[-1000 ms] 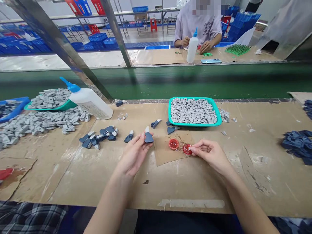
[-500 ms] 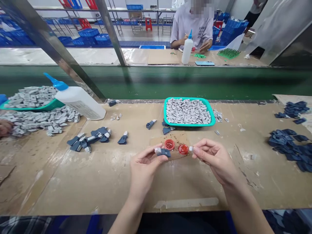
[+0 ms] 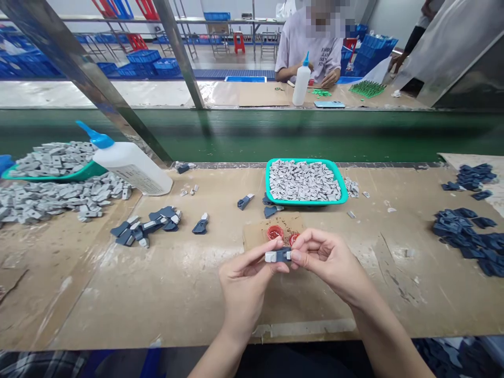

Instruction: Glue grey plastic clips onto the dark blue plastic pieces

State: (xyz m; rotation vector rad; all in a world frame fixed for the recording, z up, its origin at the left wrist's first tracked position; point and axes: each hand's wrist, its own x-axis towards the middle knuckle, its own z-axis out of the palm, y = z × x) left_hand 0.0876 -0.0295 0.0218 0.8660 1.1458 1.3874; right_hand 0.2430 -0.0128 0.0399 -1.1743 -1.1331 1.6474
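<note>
My left hand (image 3: 246,278) pinches a small dark blue plastic part (image 3: 279,256) with a grey piece at its left end. My right hand (image 3: 328,260) meets it from the right, fingers pinched against the part's other end, pressing a small grey piece there. Both hands hover just in front of two red caps (image 3: 274,232) on a scrap of cardboard (image 3: 255,237). Behind them a teal tray (image 3: 340,198) is heaped with small grey pieces.
A white glue bottle (image 3: 129,165) with a blue nozzle lies at the left beside piles of grey pieces (image 3: 47,194). Finished blue parts (image 3: 147,227) lie left of centre; blue parts (image 3: 468,233) are heaped at the right. A green conveyor (image 3: 275,134) runs behind; another person sits across it.
My left hand carried the blue part from the left toward the middle. My right hand left the red cap and came in to meet the part, so both hands now pinch it.
</note>
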